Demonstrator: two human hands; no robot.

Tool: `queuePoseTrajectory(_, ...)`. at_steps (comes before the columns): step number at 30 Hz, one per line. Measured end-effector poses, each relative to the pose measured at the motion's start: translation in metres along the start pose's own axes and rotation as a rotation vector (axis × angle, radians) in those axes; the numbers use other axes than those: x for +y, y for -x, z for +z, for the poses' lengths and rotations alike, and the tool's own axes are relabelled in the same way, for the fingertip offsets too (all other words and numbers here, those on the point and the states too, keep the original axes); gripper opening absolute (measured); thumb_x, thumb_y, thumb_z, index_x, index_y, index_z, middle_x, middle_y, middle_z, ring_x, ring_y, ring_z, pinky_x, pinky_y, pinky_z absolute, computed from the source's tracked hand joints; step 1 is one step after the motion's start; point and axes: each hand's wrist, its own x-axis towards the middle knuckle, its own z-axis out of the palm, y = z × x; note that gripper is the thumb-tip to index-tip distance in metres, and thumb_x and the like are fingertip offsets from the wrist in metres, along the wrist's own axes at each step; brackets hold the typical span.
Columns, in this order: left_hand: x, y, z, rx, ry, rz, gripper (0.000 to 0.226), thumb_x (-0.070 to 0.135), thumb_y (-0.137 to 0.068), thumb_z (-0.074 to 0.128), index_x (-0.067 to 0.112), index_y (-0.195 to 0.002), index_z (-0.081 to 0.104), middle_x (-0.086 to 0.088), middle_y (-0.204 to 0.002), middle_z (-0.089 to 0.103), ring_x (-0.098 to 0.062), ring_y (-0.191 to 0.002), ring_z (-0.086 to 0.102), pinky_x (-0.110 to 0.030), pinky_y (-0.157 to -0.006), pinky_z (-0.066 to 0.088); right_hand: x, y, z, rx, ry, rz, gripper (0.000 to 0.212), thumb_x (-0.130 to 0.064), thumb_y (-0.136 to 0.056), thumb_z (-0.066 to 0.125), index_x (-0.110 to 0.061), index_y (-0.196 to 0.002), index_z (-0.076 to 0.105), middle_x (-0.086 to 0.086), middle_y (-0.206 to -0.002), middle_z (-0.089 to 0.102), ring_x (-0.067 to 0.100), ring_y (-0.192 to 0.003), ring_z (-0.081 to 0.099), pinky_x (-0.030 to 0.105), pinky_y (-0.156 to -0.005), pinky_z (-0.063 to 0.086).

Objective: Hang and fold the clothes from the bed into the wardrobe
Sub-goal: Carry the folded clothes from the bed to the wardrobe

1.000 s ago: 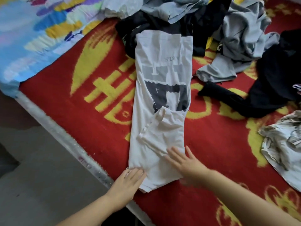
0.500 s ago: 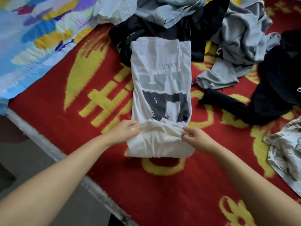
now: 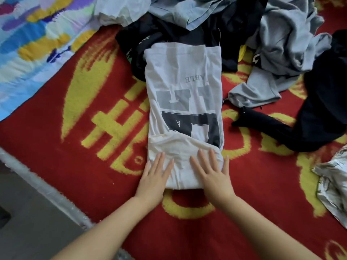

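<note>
Here both flat hands, left hand [image 3: 155, 174] and right hand [image 3: 212, 173], press the white T-shirt [image 3: 185, 102].

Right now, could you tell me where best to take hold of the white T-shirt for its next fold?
Probably at the near folded end of the white T-shirt, one corner each, coming from the near edge of the bed. It lies as a long narrow strip running away, and the left hand and right hand already press flat there.
</note>
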Motion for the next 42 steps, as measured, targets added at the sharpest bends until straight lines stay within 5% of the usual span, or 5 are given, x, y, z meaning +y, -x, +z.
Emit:
queuePoseTrajectory(8, -0.004, 0.023, -0.025, -0.575, 0.188, 0.171, 0.087, -0.014, -0.082, 0.032, 0.017, -0.152, -0.009, -0.017, -0.157, -0.018, -0.030, -0.146, -0.013, -0.029, -0.116, 0.001, 0.000, 0.021, -0.019, -0.471, 0.055, -0.169, 0.076, -0.008, -0.094, 0.040, -0.031, -0.152, -0.004, 0.007, -0.159, -0.014, 0.045, -0.143, -0.015, 0.072, -0.105, -0.004)
queuePoseTrajectory(14, 0.014, 0.063, -0.067, -1.163, 0.515, 0.169, 0.036, -0.008, -0.079, 0.034, 0.008, -0.105, 0.053, -0.011, -0.099, 0.057, -0.021, -0.081, 0.054, -0.017, -0.064, 0.043, -0.009, 0.064, -0.060, -1.065, -0.045, -0.491, 0.044, 0.004, -0.089, 0.046, -0.004, -0.132, 0.044, 0.024, -0.130, 0.051, 0.032, -0.108, 0.053, 0.037, -0.084, 0.042)
queuePoseTrajectory(27, 0.006, 0.032, -0.029, 0.102, 0.154, 0.011, 0.067, 0.025, -0.070, 0.076, 0.005, -0.131, 0.055, -0.013, -0.129, 0.058, -0.029, -0.118, 0.057, -0.045, -0.101, 0.043, 0.000, 0.039, -0.021, 0.053, -0.274, -0.103, 0.068, -0.010, -0.072, 0.063, -0.010, -0.138, 0.048, 0.016, -0.144, 0.045, 0.035, -0.133, 0.042, 0.052, -0.107, 0.032)
queuePoseTrajectory(38, 0.027, 0.059, 0.014, -0.333, 0.046, 0.023, 0.087, -0.006, -0.085, 0.041, 0.019, -0.151, -0.009, -0.015, -0.155, -0.022, -0.032, -0.138, -0.029, -0.047, -0.114, -0.012, 0.012, 0.050, 0.001, -0.222, 0.045, -0.220, 0.075, -0.014, -0.092, 0.047, -0.027, -0.154, 0.007, 0.003, -0.162, 0.000, 0.026, -0.148, -0.008, 0.061, -0.110, -0.012)
queuePoseTrajectory(42, 0.010, 0.060, -0.019, -0.594, 0.583, 0.001, 0.078, -0.007, -0.083, 0.033, 0.022, -0.153, 0.015, -0.002, -0.160, 0.004, -0.017, -0.147, 0.006, -0.026, -0.119, 0.008, 0.024, 0.031, -0.037, -0.512, -0.186, -0.276, 0.060, -0.011, -0.086, 0.048, -0.031, -0.142, 0.039, -0.001, -0.145, 0.042, 0.022, -0.136, 0.035, 0.043, -0.110, 0.031)
